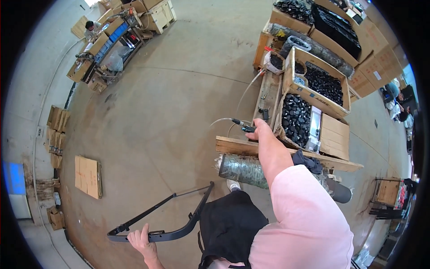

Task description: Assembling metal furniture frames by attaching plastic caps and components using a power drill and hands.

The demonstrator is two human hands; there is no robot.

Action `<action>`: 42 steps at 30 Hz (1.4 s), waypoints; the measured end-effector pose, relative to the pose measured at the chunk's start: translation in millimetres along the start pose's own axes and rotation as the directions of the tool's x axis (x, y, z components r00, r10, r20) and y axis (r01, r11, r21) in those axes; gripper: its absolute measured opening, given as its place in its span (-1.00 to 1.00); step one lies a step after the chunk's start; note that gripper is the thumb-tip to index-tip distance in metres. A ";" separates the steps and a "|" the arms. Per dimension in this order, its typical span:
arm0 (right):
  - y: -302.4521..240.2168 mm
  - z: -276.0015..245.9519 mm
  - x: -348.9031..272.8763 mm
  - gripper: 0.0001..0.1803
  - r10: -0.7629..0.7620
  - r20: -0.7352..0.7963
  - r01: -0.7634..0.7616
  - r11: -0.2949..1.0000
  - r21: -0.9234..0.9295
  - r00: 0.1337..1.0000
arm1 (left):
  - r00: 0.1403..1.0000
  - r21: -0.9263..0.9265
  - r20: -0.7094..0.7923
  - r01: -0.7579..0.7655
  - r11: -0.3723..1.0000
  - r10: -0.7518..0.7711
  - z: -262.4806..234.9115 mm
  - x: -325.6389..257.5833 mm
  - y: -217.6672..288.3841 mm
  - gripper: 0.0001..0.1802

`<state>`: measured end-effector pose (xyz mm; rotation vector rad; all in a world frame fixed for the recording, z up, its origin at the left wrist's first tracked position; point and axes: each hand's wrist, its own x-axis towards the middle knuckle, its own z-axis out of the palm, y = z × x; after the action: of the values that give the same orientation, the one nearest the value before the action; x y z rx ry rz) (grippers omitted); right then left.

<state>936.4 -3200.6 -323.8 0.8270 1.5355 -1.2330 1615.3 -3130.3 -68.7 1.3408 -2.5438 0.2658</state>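
Concrete floor (179,103) below: left hand (142,242) grips a black frame (179,234); right hand (260,128), farther and rightward, holds a hose-fed tool (247,128).

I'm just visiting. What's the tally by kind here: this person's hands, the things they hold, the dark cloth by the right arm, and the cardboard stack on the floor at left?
Hands: 2 (left hand, right hand)
Black frame, held left: 1
Hand tool, held right: 1
Dark cloth: 1
Cardboard stack: 1
Total: 6
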 end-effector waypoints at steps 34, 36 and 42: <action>13.1 -64.7 -267.9 -0.70 -0.571 0.758 0.179 0.820 0.543 0.316 | 0.975 -0.146 -0.162 -0.174 0.974 0.150 60.0 136.2 -46.0 -0.59; 94.4 -85.6 -338.7 -0.62 -0.782 0.620 0.335 0.600 0.726 0.056 | 0.972 -0.178 -0.189 -0.176 0.968 0.142 61.3 137.8 -48.4 -0.63; 239.3 -152.0 -425.4 -0.38 -0.935 0.234 0.964 0.249 -0.097 0.266 | 0.958 -0.224 -0.183 -0.258 0.940 0.219 62.4 125.0 -46.2 -0.65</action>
<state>1245.1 -2966.7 9.9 -0.5675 2.0821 -1.8390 1577.0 -3271.2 -87.8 0.8858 -2.5072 0.0891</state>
